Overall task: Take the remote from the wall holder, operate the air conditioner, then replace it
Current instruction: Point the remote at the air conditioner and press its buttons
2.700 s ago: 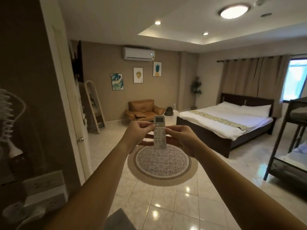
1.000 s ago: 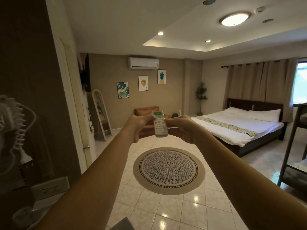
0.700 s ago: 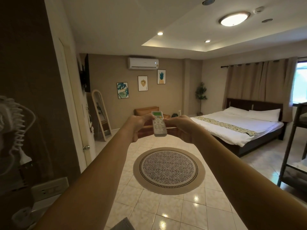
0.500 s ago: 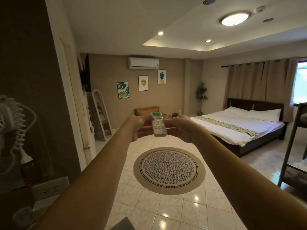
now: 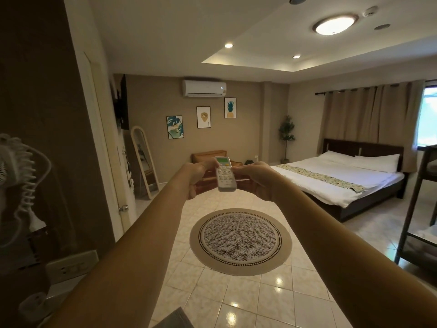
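Observation:
I hold a white remote [image 5: 225, 175] with a lit green screen at arm's length, its top tilted toward the far wall. My left hand [image 5: 197, 179] grips its left edge and my right hand [image 5: 254, 179] grips its right edge, the right thumb resting on the buttons. The white air conditioner [image 5: 204, 88] hangs high on the far wall, above the remote. No wall holder is in view.
A round patterned rug [image 5: 240, 241] lies on the tiled floor. A bed [image 5: 340, 181] stands at right, a dark bunk frame [image 5: 416, 209] at far right. A door [image 5: 104, 147], leaning mirror [image 5: 144, 162], brown armchair [image 5: 209, 156] and a white fan [image 5: 14, 166] are at left.
Since 2.7 s ago both hands raised the remote and the view tilted upward. Over the last second the remote and hands have stayed almost still.

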The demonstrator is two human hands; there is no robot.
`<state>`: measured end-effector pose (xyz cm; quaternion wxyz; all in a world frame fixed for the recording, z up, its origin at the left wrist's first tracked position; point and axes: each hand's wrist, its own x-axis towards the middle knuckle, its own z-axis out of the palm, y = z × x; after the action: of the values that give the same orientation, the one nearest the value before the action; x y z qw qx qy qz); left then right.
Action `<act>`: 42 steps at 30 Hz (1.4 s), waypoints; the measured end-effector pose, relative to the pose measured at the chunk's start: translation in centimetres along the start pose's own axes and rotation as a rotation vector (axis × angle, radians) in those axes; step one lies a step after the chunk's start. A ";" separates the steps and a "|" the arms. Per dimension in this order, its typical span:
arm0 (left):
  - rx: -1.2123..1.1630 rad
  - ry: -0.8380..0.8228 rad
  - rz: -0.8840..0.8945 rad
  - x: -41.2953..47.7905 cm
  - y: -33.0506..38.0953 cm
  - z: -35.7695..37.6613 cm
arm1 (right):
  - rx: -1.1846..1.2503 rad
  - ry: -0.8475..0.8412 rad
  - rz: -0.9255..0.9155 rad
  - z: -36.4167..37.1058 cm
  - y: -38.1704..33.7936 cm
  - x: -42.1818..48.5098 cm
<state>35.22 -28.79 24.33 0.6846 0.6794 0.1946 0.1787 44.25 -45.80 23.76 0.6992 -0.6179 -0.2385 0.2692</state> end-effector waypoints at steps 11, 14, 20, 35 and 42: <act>-0.004 -0.007 -0.028 -0.2 0.1 -0.1 | 0.019 -0.015 0.013 0.2 -0.2 -0.2; -0.016 -0.007 -0.025 -0.3 0.3 -0.2 | 0.012 -0.015 0.011 0.4 -0.4 -0.5; -0.023 -0.002 -0.050 -0.4 0.6 -0.4 | -0.025 -0.022 0.017 0.7 -0.6 -0.6; -0.038 0.006 -0.082 0.5 0.2 -0.2 | -0.040 -0.022 0.003 0.7 -0.6 -0.2; -0.032 0.001 -0.073 0.1 0.2 0.1 | -0.003 -0.014 0.001 0.7 -0.6 -0.3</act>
<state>35.35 -28.85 24.52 0.7013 0.6607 0.2166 0.1573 43.62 -45.48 24.48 0.6964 -0.6172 -0.2437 0.2734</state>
